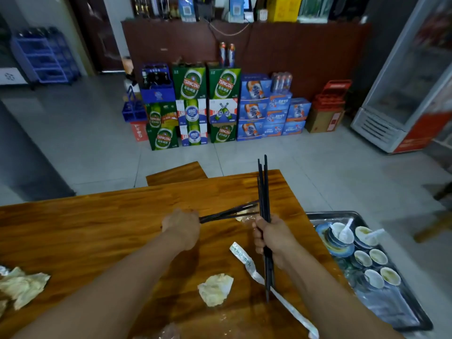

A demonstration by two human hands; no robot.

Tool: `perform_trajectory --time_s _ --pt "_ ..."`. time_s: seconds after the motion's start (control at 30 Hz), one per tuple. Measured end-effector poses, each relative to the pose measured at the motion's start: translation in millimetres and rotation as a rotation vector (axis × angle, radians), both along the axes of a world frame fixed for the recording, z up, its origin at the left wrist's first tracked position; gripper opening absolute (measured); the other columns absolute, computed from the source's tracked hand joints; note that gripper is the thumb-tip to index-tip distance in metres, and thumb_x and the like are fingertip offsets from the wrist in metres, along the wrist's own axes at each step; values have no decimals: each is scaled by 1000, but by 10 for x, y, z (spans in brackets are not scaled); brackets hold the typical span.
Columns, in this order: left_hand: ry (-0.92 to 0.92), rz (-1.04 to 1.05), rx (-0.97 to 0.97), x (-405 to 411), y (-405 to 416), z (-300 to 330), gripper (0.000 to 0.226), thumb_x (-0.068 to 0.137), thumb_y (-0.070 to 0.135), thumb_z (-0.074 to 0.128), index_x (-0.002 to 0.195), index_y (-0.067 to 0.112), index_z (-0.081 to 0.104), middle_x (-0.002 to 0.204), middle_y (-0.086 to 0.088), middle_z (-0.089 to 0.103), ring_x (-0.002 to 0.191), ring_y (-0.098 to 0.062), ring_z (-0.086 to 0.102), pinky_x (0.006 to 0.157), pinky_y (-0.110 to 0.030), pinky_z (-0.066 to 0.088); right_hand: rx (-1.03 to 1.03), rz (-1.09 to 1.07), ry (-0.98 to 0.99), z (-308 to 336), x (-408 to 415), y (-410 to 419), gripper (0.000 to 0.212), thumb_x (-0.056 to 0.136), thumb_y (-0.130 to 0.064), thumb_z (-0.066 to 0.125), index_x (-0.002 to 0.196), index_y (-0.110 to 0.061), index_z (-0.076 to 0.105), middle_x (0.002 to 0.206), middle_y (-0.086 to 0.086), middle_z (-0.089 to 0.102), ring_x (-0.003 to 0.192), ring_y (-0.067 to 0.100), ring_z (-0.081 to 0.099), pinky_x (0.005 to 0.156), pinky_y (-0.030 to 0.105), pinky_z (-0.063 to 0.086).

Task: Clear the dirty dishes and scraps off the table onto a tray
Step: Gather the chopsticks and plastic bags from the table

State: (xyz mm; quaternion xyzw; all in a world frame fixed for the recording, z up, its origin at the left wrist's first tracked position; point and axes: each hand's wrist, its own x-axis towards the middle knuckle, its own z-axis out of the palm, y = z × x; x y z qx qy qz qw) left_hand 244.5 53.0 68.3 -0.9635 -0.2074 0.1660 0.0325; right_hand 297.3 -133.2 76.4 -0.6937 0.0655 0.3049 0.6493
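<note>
Right hand (271, 234) clenched round upright chopstick bundle (264, 192), frame centre; left hand (182, 226) grips second bunch (227, 212) flat on table (97, 228). Tray (367, 215) lower right. Loose fistful may fan, slip; your arm may sweep napkin (215, 288).

I'm in a small eatery: beer cases (193, 106) stacked by a counter (244, 45), drinks fridge (403, 89), dining table (97, 221).

A crumpled napkin (215, 289) lay near the table's (97, 228) front edge, more napkins (22, 285) at its left edge, the tray (415, 321) beside its right edge.
</note>
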Motion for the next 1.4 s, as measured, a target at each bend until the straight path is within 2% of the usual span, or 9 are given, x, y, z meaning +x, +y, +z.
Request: perform_trajectory --time_s 0.2,0.37,0.6,0.7,0.8,1.03,1.2,1.3,1.4 --pt "-26 -421 -3 -298 -311 456 26 101 25 35 122 20 50 120 -4 57 115 -23 46 97 -38 36 -286 -97 -264 463 -337 -324 21 100 -28 41 96 -11 51 73 5 53 61 17 49 48 25 36" --pt "11 -637 -121 -358 -783 758 29 102 27 33 125 19 50 121 -9 58 110 -25 54 83 -35 42 -506 -62 -546 693 -476 -796 20 99 -25 42 90 -11 53 68 -2 48 71 20 50 66 28 37" --pt "-115 -890 -77 -170 -1520 1101 23 100 27 36 110 24 56 106 0 59 101 -19 45 80 -35 30 -546 153 -392 681 -559 -1583 27 94 -26 46 92 -3 58 93 19 67 84 32 64 84 42 52" --pt "-172 -905 -36 -46 -1887 1124 20 99 29 38 104 25 57 105 2 60 98 -18 41 82 -37 28 -465 181 -358 730 -571 -1977 22 98 -22 42 90 -7 56 79 14 68 63 19 64 64 32 57" --pt "-197 -899 -27 134 -2415 1081 21 98 32 39 105 24 57 108 2 59 103 -19 40 84 -38 26 -357 166 -265 691 -541 -2461 21 101 -21 39 85 -12 50 55 4 62 38 12 52 42 22 45" --pt "-292 -723 -101 551 -3642 835 40 90 46 52 119 19 46 124 -2 42 123 -24 31 107 -45 20 -312 69 -97 425 -301 -3664 37 100 -38 38 74 -14 50 49 -1 42 34 9 33 38 19 27" --pt "-327 -438 -261 813 -4300 566 77 89 35 58 147 17 12 153 -8 12 139 -31 17 111 -45 20 -249 17 -37 244 -87 -4451 29 93 -37 55 74 -15 51 53 -1 35 38 8 29 39 19 25" --pt "-214 -241 -463 980 -4588 396 72 91 32 55 147 15 14 151 -11 16 138 -34 21 110 -44 24 -212 -35 -10 138 41 -4752 19 95 -18 53 78 -11 48 56 2 39 39 10 34 39 20 29" --pt "-156 -174 -530 1142 -4764 203 55 91 29 56 137 11 33 140 -14 35 127 -33 37 101 -39 36 -216 -79 8 14 168 -4962 18 96 -11 49 78 -7 47 56 5 45 39 12 39 39 23 33"
